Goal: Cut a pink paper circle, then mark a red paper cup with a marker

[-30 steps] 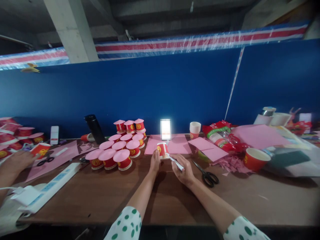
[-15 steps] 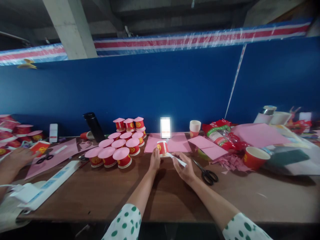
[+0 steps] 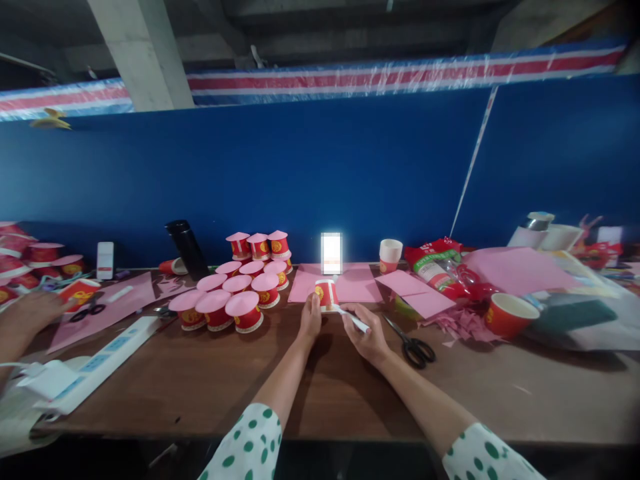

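Observation:
My left hand [image 3: 311, 320] is closed around the side of a red paper cup [image 3: 327, 293] with a gold emblem and a white strip down it. The cup is held just above the table's far part. In my right hand [image 3: 369, 333] is a slim white pen [image 3: 356, 320], its tip touching or very near the cup's lower rim. To the left stand several upturned red paper cups topped with pink paper discs [image 3: 243, 303]. Black scissors [image 3: 416, 348] lie right of my right hand. Behind the held cup lies pink paper [image 3: 360, 283].
A lit phone [image 3: 331, 253] stands against the blue partition. White cups [image 3: 391, 253], a red snack bag [image 3: 440, 267], pink scraps and an orange-red cup [image 3: 510, 317] lie rightward. Leftward are a power strip [image 3: 100, 367], a black flask [image 3: 187, 250] and another person's hand [image 3: 30, 320].
The pen in my right hand has shifted slightly left along the cup's rim. My left hand keeps its hold on the cup. The view has moved slightly.

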A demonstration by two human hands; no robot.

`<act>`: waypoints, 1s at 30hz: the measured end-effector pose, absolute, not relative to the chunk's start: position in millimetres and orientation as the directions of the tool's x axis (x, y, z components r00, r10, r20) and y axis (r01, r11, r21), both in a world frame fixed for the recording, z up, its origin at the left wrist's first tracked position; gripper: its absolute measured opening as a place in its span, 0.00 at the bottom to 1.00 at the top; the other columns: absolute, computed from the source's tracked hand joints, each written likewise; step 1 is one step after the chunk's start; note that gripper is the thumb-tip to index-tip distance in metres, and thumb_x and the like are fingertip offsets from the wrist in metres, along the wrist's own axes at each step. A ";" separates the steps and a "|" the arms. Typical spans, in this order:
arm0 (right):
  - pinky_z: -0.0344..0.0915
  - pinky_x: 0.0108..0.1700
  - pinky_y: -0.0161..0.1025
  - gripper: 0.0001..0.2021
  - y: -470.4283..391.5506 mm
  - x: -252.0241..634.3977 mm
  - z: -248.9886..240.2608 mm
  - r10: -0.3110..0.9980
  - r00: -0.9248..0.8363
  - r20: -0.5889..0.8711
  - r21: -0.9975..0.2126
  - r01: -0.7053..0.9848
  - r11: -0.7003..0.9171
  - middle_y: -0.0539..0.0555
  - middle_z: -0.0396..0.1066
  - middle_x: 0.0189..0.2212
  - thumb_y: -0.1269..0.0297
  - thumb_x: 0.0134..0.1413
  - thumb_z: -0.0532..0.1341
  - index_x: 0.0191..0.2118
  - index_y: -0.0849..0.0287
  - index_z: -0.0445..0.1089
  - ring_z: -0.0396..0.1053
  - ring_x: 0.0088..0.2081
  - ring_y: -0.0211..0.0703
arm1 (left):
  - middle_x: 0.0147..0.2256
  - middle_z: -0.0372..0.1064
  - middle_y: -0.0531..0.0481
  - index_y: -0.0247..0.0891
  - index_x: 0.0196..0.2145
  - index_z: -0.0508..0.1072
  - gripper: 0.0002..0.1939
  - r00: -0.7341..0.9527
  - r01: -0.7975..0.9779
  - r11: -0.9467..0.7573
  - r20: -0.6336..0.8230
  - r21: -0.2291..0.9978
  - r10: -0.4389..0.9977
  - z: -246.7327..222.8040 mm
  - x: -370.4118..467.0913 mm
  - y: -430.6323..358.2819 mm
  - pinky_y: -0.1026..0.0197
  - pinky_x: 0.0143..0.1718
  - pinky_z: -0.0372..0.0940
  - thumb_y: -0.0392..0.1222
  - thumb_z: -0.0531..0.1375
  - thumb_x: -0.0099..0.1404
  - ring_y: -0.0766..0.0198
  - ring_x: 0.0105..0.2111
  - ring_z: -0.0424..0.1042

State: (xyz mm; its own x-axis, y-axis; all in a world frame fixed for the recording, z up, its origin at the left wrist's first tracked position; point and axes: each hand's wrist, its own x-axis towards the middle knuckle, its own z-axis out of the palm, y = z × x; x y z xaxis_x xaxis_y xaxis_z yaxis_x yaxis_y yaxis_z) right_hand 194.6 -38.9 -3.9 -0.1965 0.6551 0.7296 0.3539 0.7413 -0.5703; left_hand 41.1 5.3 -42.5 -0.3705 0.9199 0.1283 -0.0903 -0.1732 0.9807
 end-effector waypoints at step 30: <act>0.66 0.40 0.36 0.10 -38.5 193.1 -2.8 0.618 -0.231 0.751 -0.529 0.348 0.774 0.56 0.72 0.35 0.67 0.54 0.54 0.41 0.58 0.69 0.70 0.36 0.43 | 0.27 0.68 0.49 0.36 0.38 0.67 0.23 -0.359 0.023 -0.183 0.179 0.983 0.916 -38.1 43.9 1.8 0.61 0.29 0.63 0.58 0.49 0.59 0.62 0.27 0.69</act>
